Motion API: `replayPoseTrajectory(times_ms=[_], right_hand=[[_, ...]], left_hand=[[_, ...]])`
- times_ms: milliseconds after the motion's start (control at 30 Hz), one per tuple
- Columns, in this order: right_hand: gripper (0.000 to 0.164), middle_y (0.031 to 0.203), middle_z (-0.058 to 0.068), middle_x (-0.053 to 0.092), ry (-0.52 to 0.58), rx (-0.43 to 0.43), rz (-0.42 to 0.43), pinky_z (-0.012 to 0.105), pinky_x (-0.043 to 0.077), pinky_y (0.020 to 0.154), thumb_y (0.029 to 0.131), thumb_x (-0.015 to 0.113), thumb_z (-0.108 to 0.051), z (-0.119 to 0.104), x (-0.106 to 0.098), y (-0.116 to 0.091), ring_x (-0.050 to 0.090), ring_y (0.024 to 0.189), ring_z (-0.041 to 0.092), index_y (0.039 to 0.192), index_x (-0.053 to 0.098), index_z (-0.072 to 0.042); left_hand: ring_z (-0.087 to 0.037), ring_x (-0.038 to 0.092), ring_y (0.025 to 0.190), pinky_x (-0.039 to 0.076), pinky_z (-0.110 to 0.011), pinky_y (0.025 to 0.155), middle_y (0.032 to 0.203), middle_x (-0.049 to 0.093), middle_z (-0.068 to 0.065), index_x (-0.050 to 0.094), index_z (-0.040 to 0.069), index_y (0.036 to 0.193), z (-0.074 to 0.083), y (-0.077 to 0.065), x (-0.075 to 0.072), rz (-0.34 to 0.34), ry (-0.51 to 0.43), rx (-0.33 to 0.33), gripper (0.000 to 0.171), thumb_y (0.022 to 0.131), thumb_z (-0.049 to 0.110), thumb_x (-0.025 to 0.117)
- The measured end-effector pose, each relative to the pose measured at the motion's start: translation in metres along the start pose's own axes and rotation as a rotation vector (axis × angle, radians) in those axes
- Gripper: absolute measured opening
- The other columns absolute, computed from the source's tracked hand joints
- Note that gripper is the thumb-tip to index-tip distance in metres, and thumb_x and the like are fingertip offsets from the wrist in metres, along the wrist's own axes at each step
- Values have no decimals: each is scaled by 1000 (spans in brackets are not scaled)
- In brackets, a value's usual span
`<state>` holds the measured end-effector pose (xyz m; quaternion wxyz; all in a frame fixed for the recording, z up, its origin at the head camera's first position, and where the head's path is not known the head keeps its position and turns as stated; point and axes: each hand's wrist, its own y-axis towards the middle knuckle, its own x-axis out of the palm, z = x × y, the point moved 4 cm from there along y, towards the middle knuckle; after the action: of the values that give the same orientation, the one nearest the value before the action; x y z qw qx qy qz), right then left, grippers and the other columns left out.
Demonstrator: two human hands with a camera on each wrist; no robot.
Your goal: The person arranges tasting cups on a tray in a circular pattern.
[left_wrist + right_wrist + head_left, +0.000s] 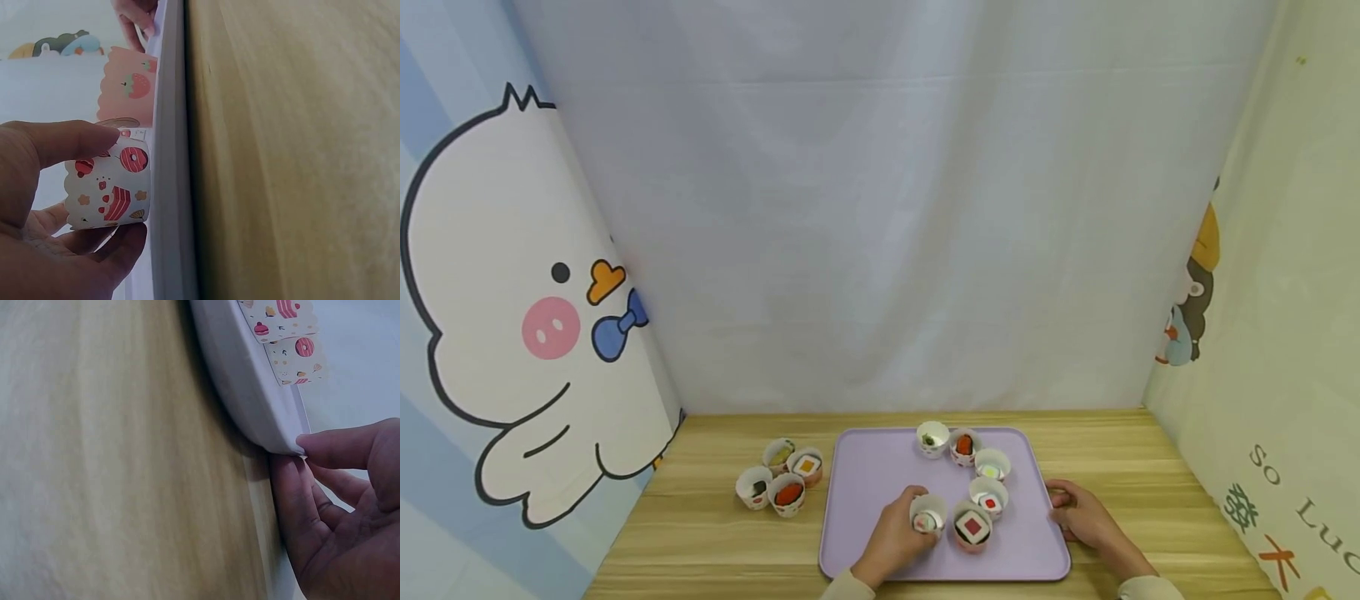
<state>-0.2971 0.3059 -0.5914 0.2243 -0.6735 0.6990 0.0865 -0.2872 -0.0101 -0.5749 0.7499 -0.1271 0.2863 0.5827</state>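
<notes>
My left hand (891, 533) grips a white paper cup (928, 515) over the front middle of a lilac tray (865, 487). In the left wrist view that cup (109, 187) has cake and donut prints, with thumb above and fingers below. Inside it is a small pale piece with some pink. A pink strawberry-print cup (972, 532) holding a white square piece with a dark red centre stands just right of it. My right hand (1086, 521) pinches the tray's right rim; thumb and fingers (290, 487) meet at the edge in the right wrist view.
Behind the pink cup, more cups curve back along the tray: one with a red-centred piece (988, 498), a pale one (992, 467), one with orange-red topping (965, 447), one with green (933, 439). Several filled cups (787, 495) cluster on the wooden table (700, 533) left of the tray.
</notes>
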Motion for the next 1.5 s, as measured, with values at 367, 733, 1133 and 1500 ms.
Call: replayPoseTrajectory(times_ms=[367, 733, 1133, 1500], right_hand=[[53, 100, 12, 57, 2, 8, 0, 33, 53, 60, 82, 60, 6, -1, -1, -2, 58, 80, 17, 134, 49, 5], [53, 100, 13, 58, 1, 6, -1, 33, 52, 60, 83, 60, 6, -3, 0, -3, 58, 80, 17, 134, 50, 5], [53, 100, 12, 57, 0, 7, -8, 33, 52, 61, 83, 61, 6, -4, -1, -3, 58, 79, 17, 134, 48, 6], [54, 99, 12, 58, 0, -3, -13, 33, 51, 59, 82, 62, 5, -1, -2, -1, 55, 77, 16, 134, 49, 6]], left_hand=[[-21, 64, 91, 51, -33, 78, 103, 70, -10, 58, 6, 121, 0, -1, 4, -14, 16, 0, 62, 66, 8, 85], [-20, 64, 95, 51, -31, 82, 108, 69, -11, 55, 5, 127, -1, -3, 6, -29, 24, 9, 68, 66, 9, 84], [-38, 58, 118, 50, -48, 97, 134, 58, -20, 50, 1, 135, 6, -9, -15, -74, -30, 24, 74, 72, 16, 86], [-40, 56, 123, 51, -48, 96, 138, 55, -19, 50, 3, 136, 14, -18, -48, -14, -44, 90, 67, 77, 10, 80]])
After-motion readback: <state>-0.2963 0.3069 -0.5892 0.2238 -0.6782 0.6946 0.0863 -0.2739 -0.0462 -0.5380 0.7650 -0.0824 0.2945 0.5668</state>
